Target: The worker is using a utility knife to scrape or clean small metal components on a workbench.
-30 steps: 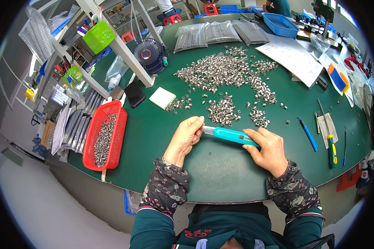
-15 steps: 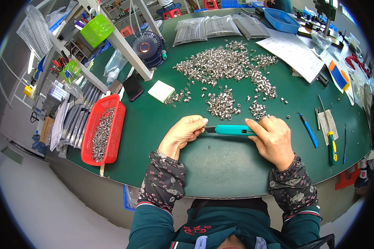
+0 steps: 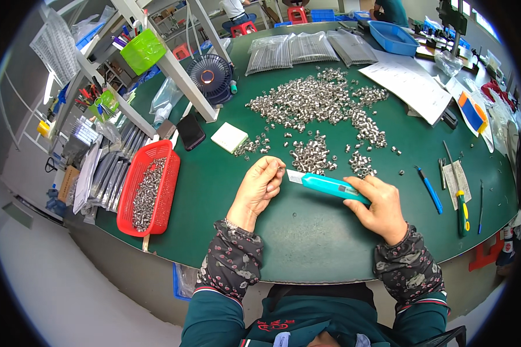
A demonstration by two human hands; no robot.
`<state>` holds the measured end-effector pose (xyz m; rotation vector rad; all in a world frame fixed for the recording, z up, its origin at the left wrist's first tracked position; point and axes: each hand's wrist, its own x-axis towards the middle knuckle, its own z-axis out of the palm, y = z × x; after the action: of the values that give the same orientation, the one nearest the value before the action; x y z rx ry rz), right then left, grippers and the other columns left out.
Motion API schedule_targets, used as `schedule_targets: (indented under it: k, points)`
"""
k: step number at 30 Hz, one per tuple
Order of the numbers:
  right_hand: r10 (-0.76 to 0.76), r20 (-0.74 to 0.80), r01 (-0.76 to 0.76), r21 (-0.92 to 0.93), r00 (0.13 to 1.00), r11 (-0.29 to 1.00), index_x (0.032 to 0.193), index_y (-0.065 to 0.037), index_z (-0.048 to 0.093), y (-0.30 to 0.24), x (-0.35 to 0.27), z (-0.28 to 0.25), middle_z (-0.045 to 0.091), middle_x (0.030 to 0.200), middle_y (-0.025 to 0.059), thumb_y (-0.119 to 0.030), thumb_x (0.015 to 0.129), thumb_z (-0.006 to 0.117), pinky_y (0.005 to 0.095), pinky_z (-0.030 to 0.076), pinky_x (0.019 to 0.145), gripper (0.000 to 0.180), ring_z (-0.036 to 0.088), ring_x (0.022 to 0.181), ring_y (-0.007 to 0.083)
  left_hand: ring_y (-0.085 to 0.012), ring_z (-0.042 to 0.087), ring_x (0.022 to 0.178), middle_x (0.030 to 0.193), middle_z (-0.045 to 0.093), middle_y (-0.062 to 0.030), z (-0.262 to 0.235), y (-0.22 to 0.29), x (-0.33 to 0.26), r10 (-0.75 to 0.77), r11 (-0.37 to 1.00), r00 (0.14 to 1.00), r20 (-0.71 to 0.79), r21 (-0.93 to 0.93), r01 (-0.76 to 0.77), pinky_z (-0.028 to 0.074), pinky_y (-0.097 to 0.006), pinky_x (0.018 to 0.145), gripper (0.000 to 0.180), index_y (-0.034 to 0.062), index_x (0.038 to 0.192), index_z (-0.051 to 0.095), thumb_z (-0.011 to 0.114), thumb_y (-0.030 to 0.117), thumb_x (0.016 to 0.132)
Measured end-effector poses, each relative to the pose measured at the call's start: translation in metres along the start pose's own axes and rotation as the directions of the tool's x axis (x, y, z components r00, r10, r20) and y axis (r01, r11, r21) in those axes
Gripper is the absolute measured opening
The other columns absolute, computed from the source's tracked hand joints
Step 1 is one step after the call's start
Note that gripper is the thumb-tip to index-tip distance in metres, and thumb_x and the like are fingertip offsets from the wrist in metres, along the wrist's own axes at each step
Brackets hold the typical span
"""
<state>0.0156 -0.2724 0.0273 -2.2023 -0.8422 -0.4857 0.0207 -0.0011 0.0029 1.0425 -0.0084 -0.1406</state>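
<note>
My right hand is wrapped around the teal handle of a utility knife, its grey blade pointing left. Thumb and forefinger of my left hand are pinched on a small metal ring, mostly covered by the fingertips. The blade tip lies just beside those fingertips; whether it touches the ring I cannot tell. Beyond my hands sits a small heap of short metal rings, with a larger spread pile behind it on the green tabletop.
At the left stands a red basket of metal pieces, near a black phone, a white box and a fan. Right: a blue pen-like tool and a yellow-green-handled tool. Bagged rods lie at the back.
The knife has tilted, its handle end now lower, and its blade has come away from my left fingertips. My right hand has dropped slightly. The whole view has shifted a little.
</note>
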Motion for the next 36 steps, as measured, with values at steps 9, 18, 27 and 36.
schedule_targets:
  k: [9,18,27,36]
  points:
    - [0.203,0.153,-0.242,0.307,0.967,0.921,0.101,-0.007,0.065,0.005,-0.003,0.012,0.062,0.074,0.0114,-0.02,0.074,0.069,0.0339,0.047,0.06,0.03,0.06,0.065,0.0262,-0.0026,0.038,0.054,0.084,0.053,-0.0019,0.004,-0.002,0.003,0.067,0.997,0.998,0.008,-0.034,-0.066,0.028,-0.014,0.037,0.01,0.0026,0.097,0.055,0.057,0.008,0.089]
    - [0.304,0.37,-0.456,0.453,0.878,0.766,0.103,-0.002,0.064,0.005,-0.001,0.011,0.066,0.085,0.0158,-0.02,0.076,0.067,0.0325,0.048,0.067,0.033,0.064,0.074,0.0249,-0.0027,0.036,0.052,0.078,0.049,0.0012,0.009,-0.004,0.001,0.122,0.993,0.992,0.028,0.007,-0.122,0.026,-0.015,0.038,0.011,0.0023,0.097,0.055,0.058,0.01,0.089]
    - [0.265,0.198,-0.304,0.205,0.944,0.93,0.103,-0.01,0.065,0.004,-0.005,0.012,0.06,0.074,0.0096,-0.027,0.076,0.067,0.0363,0.045,0.06,0.031,0.059,0.067,0.027,-0.0018,0.035,0.051,0.068,0.045,0.0043,0.017,-0.003,-0.002,0.128,0.99,0.99,-0.054,0.068,-0.124,0.024,-0.015,0.04,0.012,0.0011,0.096,0.057,0.057,0.012,0.09]
    - [0.208,0.064,-0.21,0.03,0.976,0.977,0.101,-0.012,0.065,0.0,-0.004,0.009,0.055,0.069,0.0079,-0.027,0.074,0.068,0.0376,0.045,0.055,0.031,0.057,0.062,0.0275,-0.002,0.037,0.051,0.068,0.047,0.002,0.013,-0.003,-0.002,0.062,0.995,0.998,-0.002,0.073,-0.062,0.026,-0.015,0.04,0.014,0.0003,0.095,0.056,0.055,0.014,0.091]
